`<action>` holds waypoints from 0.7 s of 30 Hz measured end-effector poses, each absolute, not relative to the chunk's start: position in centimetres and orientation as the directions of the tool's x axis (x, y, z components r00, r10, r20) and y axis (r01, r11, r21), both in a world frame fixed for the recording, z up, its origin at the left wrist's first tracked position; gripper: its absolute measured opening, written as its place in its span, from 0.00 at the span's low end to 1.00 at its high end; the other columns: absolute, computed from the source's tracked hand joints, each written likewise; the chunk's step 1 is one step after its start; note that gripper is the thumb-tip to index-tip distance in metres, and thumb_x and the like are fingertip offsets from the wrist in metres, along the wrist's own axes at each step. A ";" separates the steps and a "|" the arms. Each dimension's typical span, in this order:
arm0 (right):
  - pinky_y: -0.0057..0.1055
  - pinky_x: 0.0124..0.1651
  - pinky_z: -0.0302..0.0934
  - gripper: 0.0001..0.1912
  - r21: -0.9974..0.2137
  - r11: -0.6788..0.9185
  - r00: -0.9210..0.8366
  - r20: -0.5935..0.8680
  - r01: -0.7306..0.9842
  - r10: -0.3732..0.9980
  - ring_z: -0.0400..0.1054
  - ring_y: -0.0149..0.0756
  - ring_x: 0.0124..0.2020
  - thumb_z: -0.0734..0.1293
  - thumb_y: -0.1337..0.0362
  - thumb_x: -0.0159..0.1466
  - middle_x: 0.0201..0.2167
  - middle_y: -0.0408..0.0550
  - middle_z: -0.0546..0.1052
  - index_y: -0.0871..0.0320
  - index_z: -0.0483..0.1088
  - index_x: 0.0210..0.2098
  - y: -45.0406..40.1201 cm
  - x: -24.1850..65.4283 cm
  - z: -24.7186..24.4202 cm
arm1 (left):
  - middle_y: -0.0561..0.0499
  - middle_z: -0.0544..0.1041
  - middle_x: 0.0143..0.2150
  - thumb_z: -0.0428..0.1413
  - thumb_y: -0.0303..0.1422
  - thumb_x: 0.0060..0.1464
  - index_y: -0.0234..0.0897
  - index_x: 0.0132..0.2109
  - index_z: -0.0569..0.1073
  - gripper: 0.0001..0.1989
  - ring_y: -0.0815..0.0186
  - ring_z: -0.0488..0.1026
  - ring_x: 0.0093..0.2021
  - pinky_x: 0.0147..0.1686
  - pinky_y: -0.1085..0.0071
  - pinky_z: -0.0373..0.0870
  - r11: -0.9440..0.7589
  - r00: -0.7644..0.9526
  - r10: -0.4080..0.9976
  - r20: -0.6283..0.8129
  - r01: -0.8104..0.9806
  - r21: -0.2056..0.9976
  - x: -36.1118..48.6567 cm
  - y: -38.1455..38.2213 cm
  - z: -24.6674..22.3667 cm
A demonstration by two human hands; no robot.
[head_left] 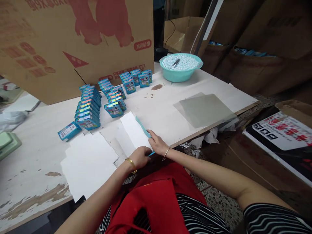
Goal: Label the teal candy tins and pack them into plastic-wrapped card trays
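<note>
A folded white sheet with a blue-green edge (136, 133) lies at the table's front edge. My right hand (157, 143) grips its right edge, thumb on top. My left hand (140, 156) is at the near end of the same sheet, fingers bent against it; its fingertips are partly hidden. Flat white card sheets (90, 162) lie stacked to the left of my left hand. Beyond them stand rows of small blue boxes (89, 122), and one blue box (69, 131) lies flat beside them.
A large cardboard box (73, 48) stands behind the blue boxes. At the back right is a turquoise basin (179, 75) of small pale pieces. Translucent sheets (207, 109) lie on the right; a green device (8, 143) sits far left.
</note>
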State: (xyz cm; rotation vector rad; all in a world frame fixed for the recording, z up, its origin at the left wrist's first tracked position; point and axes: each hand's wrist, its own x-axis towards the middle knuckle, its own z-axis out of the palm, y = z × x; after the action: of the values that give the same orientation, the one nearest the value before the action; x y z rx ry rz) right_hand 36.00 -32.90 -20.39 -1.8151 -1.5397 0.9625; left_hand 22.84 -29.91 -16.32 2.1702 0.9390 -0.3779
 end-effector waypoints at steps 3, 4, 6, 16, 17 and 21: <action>0.31 0.46 0.61 0.27 -0.794 -0.199 0.103 -0.171 0.575 0.980 0.68 0.38 0.40 0.48 0.67 0.65 0.45 0.55 0.74 0.64 0.46 0.63 -32.8 35.8 -20.3 | 0.54 0.75 0.29 0.54 0.24 0.43 0.35 0.31 0.73 0.06 0.66 0.70 0.31 0.30 0.73 0.63 -0.441 0.680 0.476 -0.558 0.733 0.518 23.1 -29.5 -16.1; 0.31 0.47 0.61 0.28 -0.790 -0.211 0.104 -0.185 0.575 0.977 0.68 0.38 0.41 0.49 0.67 0.65 0.46 0.56 0.74 0.65 0.47 0.64 -32.7 35.8 -20.2 | 0.54 0.75 0.28 0.55 0.24 0.43 0.35 0.31 0.73 0.05 0.66 0.70 0.31 0.29 0.73 0.62 -0.450 0.673 0.487 -0.556 0.739 0.501 23.1 -29.6 -16.0; 0.29 0.47 0.60 0.28 -0.788 -0.200 0.058 -0.205 0.583 0.977 0.68 0.38 0.43 0.52 0.67 0.64 0.48 0.56 0.74 0.65 0.50 0.63 -32.5 36.2 -19.7 | 0.53 0.75 0.28 0.55 0.25 0.44 0.35 0.30 0.73 0.04 0.65 0.70 0.31 0.29 0.72 0.61 -0.478 0.662 0.541 -0.519 0.750 0.458 23.2 -30.1 -16.0; 0.24 0.39 0.58 0.18 -0.583 -0.020 -0.218 -0.334 0.813 0.917 0.69 0.35 0.41 0.60 0.74 0.57 0.41 0.48 0.77 0.59 0.70 0.46 -32.4 39.3 -16.5 | 0.48 0.78 0.38 0.52 0.33 0.55 0.36 0.43 0.72 0.09 0.63 0.73 0.38 0.37 0.69 0.66 -0.620 0.738 0.642 -0.207 0.658 0.427 22.5 -29.0 -15.2; 0.25 0.41 0.58 0.19 -0.530 0.005 -0.211 -0.330 0.848 0.920 0.69 0.37 0.44 0.60 0.74 0.58 0.44 0.50 0.76 0.60 0.69 0.47 -32.3 39.1 -16.3 | 0.45 0.77 0.43 0.52 0.33 0.55 0.35 0.46 0.71 0.12 0.61 0.73 0.43 0.41 0.67 0.66 -0.682 0.750 0.650 -0.119 0.645 0.345 22.4 -27.9 -14.9; 0.29 0.42 0.59 0.21 -0.354 0.083 -0.216 -0.355 0.931 0.910 0.70 0.42 0.46 0.58 0.75 0.60 0.46 0.56 0.76 0.61 0.66 0.52 -31.7 38.3 -16.4 | 0.40 0.72 0.52 0.57 0.33 0.50 0.36 0.53 0.69 0.22 0.52 0.69 0.51 0.48 0.59 0.63 -0.879 0.876 0.475 -0.088 0.476 -0.011 22.6 -23.6 -15.0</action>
State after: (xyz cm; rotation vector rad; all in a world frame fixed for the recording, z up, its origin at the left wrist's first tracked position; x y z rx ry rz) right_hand 38.29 -31.71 -16.42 -1.9929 -2.3419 0.8236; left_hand 22.65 -23.64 -14.95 3.0319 0.7684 -0.1374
